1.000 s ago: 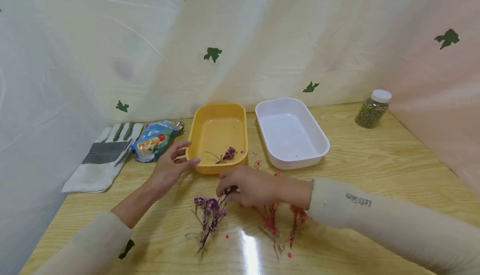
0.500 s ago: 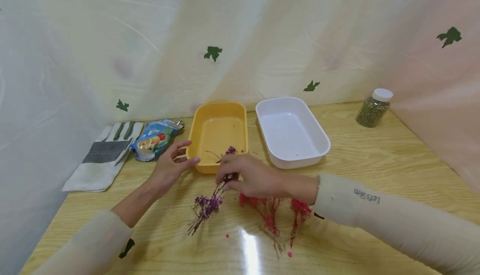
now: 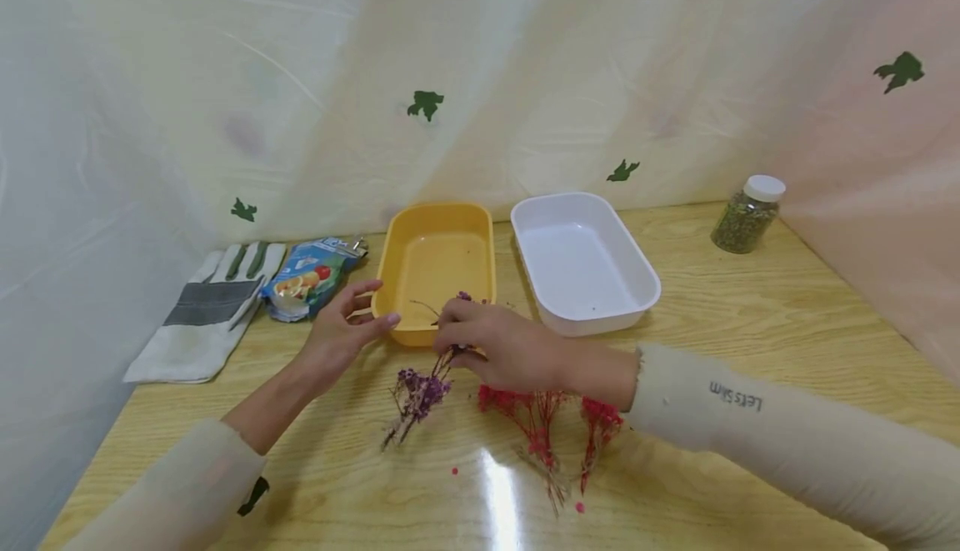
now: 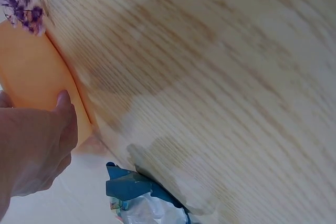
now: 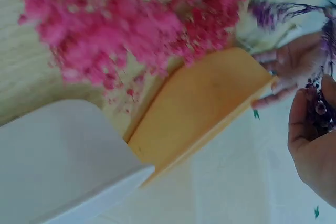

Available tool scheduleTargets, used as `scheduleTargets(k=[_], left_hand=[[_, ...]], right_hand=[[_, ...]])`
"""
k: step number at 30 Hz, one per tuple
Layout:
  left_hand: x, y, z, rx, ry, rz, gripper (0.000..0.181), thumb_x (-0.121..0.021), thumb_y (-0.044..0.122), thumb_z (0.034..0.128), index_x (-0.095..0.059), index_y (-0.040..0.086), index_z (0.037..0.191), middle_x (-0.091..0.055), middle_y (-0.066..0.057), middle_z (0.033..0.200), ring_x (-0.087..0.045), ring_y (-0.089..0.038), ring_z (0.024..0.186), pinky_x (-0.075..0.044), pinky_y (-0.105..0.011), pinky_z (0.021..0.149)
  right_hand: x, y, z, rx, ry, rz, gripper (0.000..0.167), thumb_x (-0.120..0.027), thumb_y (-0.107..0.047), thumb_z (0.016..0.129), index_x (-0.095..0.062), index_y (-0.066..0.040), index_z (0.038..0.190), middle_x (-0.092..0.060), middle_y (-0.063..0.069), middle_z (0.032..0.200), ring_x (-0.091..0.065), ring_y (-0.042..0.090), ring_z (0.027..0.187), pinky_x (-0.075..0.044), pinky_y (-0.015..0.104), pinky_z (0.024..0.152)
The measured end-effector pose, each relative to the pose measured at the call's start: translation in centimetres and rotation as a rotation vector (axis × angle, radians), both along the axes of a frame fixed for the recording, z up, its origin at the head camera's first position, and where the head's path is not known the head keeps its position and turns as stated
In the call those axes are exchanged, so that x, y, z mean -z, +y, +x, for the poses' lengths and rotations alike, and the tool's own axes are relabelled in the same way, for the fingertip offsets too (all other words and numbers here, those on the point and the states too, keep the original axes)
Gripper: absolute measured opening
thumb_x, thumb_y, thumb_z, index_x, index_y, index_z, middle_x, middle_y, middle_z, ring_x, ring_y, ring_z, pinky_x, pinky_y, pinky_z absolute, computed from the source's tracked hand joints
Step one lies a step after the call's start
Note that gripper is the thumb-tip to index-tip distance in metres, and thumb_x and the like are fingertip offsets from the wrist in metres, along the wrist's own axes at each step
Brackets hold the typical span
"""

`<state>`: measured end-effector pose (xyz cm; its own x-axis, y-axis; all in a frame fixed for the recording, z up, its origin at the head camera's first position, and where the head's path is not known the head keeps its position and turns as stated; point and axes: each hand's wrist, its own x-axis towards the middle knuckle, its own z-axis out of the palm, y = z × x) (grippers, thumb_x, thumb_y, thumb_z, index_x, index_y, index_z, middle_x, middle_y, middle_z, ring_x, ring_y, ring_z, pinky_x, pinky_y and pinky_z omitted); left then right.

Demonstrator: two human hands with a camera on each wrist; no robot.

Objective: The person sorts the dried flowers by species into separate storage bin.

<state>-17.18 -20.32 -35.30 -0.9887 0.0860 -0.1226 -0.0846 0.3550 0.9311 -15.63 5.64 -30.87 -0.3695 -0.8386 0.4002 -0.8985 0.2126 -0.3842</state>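
Observation:
In the head view, my right hand (image 3: 502,347) pinches a bunch of dried purple flowers (image 3: 423,393) just in front of the yellow tray (image 3: 435,263). The blossoms hang tilted below the fingers, stems toward me. Curled fingers and thumb around dark purple blossoms (image 5: 320,106) show in the right wrist view. My left hand (image 3: 345,330) rests with spread fingers at the tray's near left corner, thumb against its front wall. A purple sprig (image 3: 463,295) lies in the tray, mostly hidden by my right hand.
Bunches of dried red flowers (image 3: 536,426) lie on the table below my right forearm. A white tray (image 3: 588,267) stands beside the yellow one. Leftward are a blue pouch (image 3: 307,280) and a glove (image 3: 210,305); a jar of green bits (image 3: 745,217) stands far right.
My right hand has moved up toward the yellow tray, lifting the purple bunch, which swings as it rises. The sprig in the tray has become mostly covered. My left hand stays put.

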Motion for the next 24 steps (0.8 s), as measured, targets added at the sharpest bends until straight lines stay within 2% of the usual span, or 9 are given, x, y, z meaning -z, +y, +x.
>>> scheduleTargets(k=[3,9,12,17,24], left_hand=[[-0.1,0.0,0.1,0.009,0.008,0.016,0.069,-0.069,0.026,0.0904,-0.033,0.01,0.148,-0.04,-0.022,0.143,-0.045,-0.038,0.126,-0.048,-0.042,0.096],[-0.2,0.0,0.3,0.012,0.013,0.032,0.069,-0.069,0.024,0.0908,-0.033,0.01,0.148,-0.039,-0.023,0.143,-0.044,-0.038,0.127,-0.047,-0.045,0.097],[-0.1,-0.1,0.2,0.009,0.013,0.022,0.069,-0.069,0.025,0.0903,-0.033,0.01,0.148,-0.04,-0.023,0.143,-0.045,-0.038,0.127,-0.047,-0.045,0.097],[0.1,-0.2,0.0,0.0,0.008,-0.011,0.07,-0.07,0.029,0.0891,-0.035,0.012,0.147,-0.041,-0.02,0.143,-0.046,-0.037,0.126,-0.048,-0.042,0.096],[0.2,-0.2,0.0,0.004,0.013,-0.002,0.069,-0.07,0.028,0.0891,-0.035,0.011,0.147,-0.042,-0.021,0.142,-0.047,-0.037,0.126,-0.049,-0.041,0.095]], right_hand=[[0.7,0.0,0.2,-0.014,0.018,0.088,0.016,-0.064,0.005,0.088,-0.067,-0.006,0.098,-0.054,0.003,0.096,-0.056,0.011,0.085,-0.048,0.014,0.075],[1.2,-0.1,0.5,0.003,-0.122,0.189,0.017,-0.065,0.002,0.088,-0.07,-0.005,0.102,-0.057,0.002,0.099,-0.058,0.01,0.089,-0.048,0.013,0.077],[0.9,-0.1,0.4,0.023,-0.162,0.168,0.017,-0.066,0.0,0.089,-0.07,-0.007,0.103,-0.057,0.0,0.1,-0.057,0.009,0.089,-0.048,0.014,0.078],[0.4,0.0,-0.1,0.03,-0.179,0.081,0.015,-0.068,-0.001,0.087,-0.07,-0.008,0.099,-0.06,0.0,0.098,-0.057,0.008,0.086,-0.049,0.015,0.076],[-0.1,0.1,-1.4,0.072,-0.249,-0.004,0.015,-0.07,-0.001,0.085,-0.071,-0.008,0.098,-0.062,0.001,0.094,-0.058,0.007,0.083,-0.051,0.017,0.074]])
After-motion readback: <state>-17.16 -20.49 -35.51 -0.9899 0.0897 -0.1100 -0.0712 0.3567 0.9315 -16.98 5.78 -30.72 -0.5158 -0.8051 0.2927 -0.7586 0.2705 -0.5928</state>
